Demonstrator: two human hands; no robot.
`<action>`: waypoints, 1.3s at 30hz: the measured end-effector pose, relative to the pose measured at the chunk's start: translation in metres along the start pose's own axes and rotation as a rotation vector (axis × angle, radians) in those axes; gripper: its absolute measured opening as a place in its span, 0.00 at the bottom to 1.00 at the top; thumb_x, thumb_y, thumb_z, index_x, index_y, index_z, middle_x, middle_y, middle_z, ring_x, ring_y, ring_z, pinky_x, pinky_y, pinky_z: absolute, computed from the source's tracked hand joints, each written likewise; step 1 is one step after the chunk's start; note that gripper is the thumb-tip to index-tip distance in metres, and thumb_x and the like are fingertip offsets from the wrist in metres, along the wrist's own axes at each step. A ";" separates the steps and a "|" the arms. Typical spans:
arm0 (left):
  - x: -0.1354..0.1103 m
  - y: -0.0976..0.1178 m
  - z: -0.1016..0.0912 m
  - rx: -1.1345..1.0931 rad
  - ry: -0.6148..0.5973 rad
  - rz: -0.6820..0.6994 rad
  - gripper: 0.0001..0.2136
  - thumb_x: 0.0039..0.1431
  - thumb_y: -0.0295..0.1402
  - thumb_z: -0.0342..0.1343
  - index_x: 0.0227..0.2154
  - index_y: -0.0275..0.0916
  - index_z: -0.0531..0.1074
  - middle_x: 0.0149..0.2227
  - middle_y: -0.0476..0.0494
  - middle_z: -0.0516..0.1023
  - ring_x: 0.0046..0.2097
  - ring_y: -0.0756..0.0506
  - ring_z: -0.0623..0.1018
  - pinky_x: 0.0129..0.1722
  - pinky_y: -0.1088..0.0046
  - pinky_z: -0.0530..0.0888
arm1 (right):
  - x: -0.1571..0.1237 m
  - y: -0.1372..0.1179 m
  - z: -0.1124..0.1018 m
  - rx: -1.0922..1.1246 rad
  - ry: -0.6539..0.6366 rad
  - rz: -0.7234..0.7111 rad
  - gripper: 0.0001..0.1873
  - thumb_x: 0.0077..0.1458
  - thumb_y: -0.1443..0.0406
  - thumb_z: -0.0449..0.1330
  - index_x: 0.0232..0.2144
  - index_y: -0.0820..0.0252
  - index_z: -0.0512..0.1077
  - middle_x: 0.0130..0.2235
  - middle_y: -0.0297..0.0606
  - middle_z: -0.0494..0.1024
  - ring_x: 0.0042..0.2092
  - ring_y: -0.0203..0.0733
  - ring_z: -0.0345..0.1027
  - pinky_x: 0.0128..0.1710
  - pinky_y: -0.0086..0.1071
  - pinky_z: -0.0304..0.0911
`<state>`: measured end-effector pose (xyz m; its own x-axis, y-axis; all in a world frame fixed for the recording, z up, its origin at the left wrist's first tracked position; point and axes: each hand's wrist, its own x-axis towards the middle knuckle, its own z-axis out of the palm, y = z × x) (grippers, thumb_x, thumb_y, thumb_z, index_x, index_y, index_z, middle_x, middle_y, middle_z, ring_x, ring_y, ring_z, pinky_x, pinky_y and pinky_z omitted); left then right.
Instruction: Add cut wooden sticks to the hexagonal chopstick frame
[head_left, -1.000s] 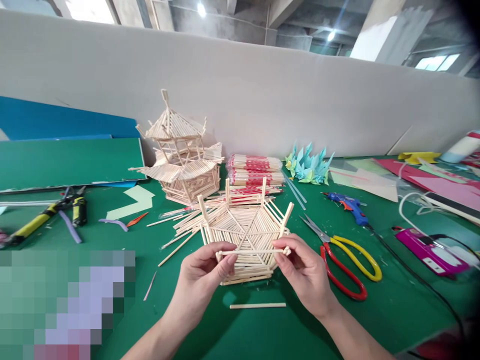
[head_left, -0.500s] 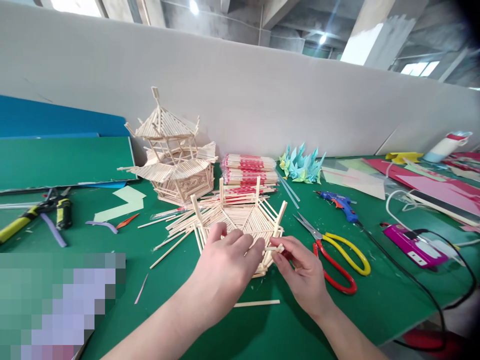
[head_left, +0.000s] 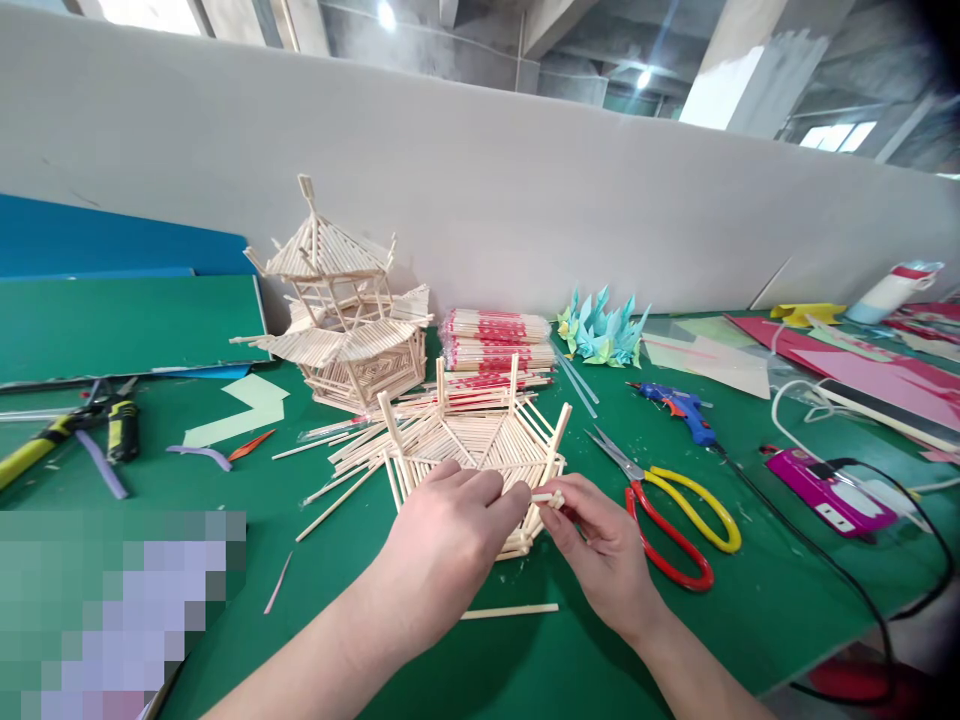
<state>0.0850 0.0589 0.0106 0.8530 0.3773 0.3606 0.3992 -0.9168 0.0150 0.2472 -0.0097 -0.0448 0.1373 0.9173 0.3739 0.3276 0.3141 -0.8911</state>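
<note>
My left hand point(head_left: 454, 525) and my right hand point(head_left: 604, 555) meet in front of a hexagonal frame point(head_left: 480, 440) made of thin wooden sticks, with upright posts at its corners. Between my fingertips are short pieces of wooden stick point(head_left: 547, 498), joined in a small bundle at the right end. The right thumb and fingers pinch that bundled end. My left fingers are curled around the other end, and how far the stick runs behind them is hidden. A loose wooden stick point(head_left: 514, 610) lies on the green tabletop below my hands.
A stick pagoda point(head_left: 345, 330) stands behind on the left, beside packs of sticks point(head_left: 495, 335). To the right lie scissors point(head_left: 645, 475), a blue glue gun point(head_left: 679, 408) and a purple power strip point(head_left: 829, 492) with cables. Pliers point(head_left: 56, 440) are at far left; blue folded paper point(head_left: 606, 330) sits behind.
Both hands stay almost in place, still gripping the small stick pieces. My left fingers have curled down slightly. The view has shifted a little.
</note>
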 end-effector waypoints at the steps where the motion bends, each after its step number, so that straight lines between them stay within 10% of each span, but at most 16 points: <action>1: 0.000 0.000 0.000 -0.003 -0.006 0.001 0.12 0.60 0.24 0.39 0.32 0.37 0.68 0.22 0.49 0.66 0.23 0.48 0.63 0.25 0.70 0.59 | 0.000 0.000 0.000 -0.002 -0.001 0.000 0.09 0.56 0.65 0.54 0.38 0.58 0.73 0.35 0.40 0.70 0.37 0.40 0.65 0.35 0.33 0.64; 30: -0.002 0.002 0.000 0.056 -0.002 -0.005 0.10 0.60 0.25 0.43 0.40 0.35 0.68 0.24 0.47 0.70 0.25 0.46 0.67 0.28 0.67 0.58 | -0.003 0.000 0.000 -0.024 0.004 -0.022 0.11 0.56 0.66 0.54 0.42 0.53 0.70 0.38 0.37 0.70 0.39 0.39 0.66 0.35 0.32 0.64; 39: -0.044 -0.011 -0.006 -0.212 0.212 -0.374 0.27 0.53 0.37 0.57 0.55 0.40 0.57 0.50 0.36 0.69 0.50 0.38 0.67 0.47 0.57 0.62 | -0.004 0.003 -0.011 -0.321 0.102 -0.381 0.24 0.52 0.76 0.56 0.51 0.52 0.65 0.44 0.39 0.66 0.41 0.37 0.64 0.37 0.30 0.63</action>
<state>0.0406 0.0518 -0.0002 0.5677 0.6713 0.4766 0.5693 -0.7383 0.3618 0.2577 -0.0153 -0.0461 0.0375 0.7183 0.6948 0.6412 0.5160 -0.5680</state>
